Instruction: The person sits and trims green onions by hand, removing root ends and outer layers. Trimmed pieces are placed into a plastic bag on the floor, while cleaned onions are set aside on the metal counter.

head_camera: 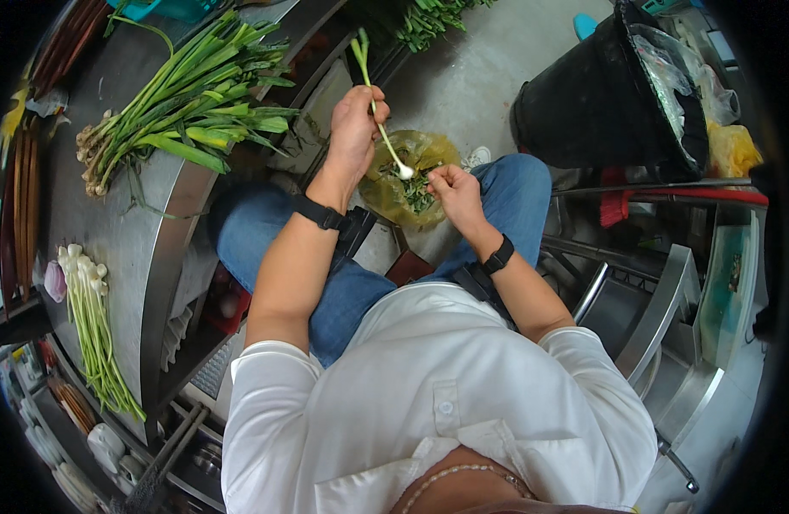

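Note:
A peeled green garlic stalk (383, 125) is gripped in my left hand (356, 122), its white bulb pointing down and its cut green top up. Just right of the bulb is my right hand (457, 193), thumb and fingertips pinched together; I see nothing clear between them. Below both hands, a yellow plastic bag (442, 146) on the floor holds green and brownish trimmings (420, 196). On the steel counter (127, 238) to my left lies a bunch of untrimmed green garlic (182, 96) with dirty roots. Nearer me on that counter is a bundle of cleaned stalks (92, 321) with white bulbs.
A purple-skinned bulb (55, 281) sits beside the cleaned bundle. At upper right stands a black bin (581, 96) with plastic bags in its mouth. A red brush (616, 199) and a steel-framed rack (664, 308) are to my right. More greens (433, 22) show at the top.

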`<state>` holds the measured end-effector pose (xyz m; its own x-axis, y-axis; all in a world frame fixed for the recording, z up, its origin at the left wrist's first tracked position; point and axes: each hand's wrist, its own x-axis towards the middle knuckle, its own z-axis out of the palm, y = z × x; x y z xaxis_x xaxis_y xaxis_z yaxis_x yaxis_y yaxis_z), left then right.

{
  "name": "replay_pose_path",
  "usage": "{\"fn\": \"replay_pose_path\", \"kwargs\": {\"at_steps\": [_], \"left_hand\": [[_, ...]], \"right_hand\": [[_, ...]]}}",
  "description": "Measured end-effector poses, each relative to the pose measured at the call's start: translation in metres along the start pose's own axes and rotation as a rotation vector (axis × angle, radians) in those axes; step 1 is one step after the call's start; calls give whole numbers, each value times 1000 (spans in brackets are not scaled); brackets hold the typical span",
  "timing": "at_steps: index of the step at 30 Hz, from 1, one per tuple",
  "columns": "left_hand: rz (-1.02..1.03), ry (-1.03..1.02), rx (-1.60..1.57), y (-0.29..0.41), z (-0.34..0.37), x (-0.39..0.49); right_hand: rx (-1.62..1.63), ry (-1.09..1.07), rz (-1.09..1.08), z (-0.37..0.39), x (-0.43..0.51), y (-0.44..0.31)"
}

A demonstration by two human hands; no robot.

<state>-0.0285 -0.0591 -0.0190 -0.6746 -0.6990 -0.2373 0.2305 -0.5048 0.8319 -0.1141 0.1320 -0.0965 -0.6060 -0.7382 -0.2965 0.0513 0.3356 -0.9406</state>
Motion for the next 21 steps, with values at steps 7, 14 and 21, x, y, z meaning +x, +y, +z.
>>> {"fn": "replay_pose_path", "kwargs": {"at_steps": [7, 14, 21], "left_hand": [[86, -204, 316, -9, 9, -12], [178, -335, 652, -24, 13, -21], [201, -416, 848, -34, 13, -21]], "right_hand": [[-435, -23, -31, -14, 16, 15], [-166, 16, -25, -20, 30, -49], [300, 79, -228, -13, 37, -96]]}}
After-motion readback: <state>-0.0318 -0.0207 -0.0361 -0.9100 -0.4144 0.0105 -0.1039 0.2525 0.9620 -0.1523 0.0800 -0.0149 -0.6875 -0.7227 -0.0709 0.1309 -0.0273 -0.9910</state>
